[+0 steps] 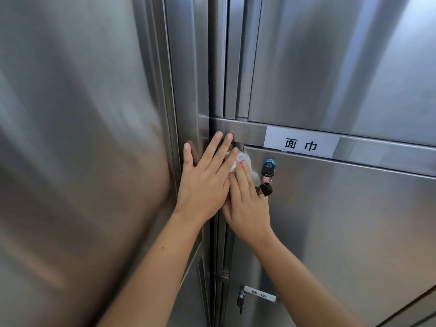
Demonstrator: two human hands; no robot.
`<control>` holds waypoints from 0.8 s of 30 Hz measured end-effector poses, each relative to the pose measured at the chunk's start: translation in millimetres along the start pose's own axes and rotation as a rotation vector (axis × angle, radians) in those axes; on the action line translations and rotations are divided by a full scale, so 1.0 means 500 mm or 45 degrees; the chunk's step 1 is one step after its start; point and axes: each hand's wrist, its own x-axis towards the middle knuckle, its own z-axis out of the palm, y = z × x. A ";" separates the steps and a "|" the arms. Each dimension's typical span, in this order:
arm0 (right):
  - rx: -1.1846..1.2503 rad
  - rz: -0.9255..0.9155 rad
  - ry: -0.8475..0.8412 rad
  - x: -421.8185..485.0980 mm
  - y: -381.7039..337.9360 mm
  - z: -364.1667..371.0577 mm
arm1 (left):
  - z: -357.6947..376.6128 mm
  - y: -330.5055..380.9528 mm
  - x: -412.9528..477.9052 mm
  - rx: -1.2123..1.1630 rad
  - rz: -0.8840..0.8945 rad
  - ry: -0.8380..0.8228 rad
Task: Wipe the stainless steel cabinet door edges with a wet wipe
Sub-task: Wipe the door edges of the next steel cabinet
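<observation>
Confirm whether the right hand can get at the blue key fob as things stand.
Probably yes. The right hand presses the wet wipe on the door just beside the blue key fob, and only bare steel lies between.

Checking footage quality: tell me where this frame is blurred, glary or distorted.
Head view: left door smeared by motion blur, with broad soft glare; hands, wipe, keys and label are sharp; wide-angle lens bows the door edges; light even, no hard shadows.
</observation>
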 end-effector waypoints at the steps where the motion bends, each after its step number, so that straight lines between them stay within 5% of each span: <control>1: -0.030 -0.005 0.026 -0.001 0.001 0.001 | 0.001 0.002 0.000 0.015 -0.005 0.004; 12: -0.303 -0.098 0.027 0.002 0.014 0.005 | 0.000 0.002 0.001 0.097 0.004 0.006; 24: -0.237 0.109 -0.078 0.001 -0.001 0.019 | -0.030 -0.024 0.016 -0.173 0.001 -0.059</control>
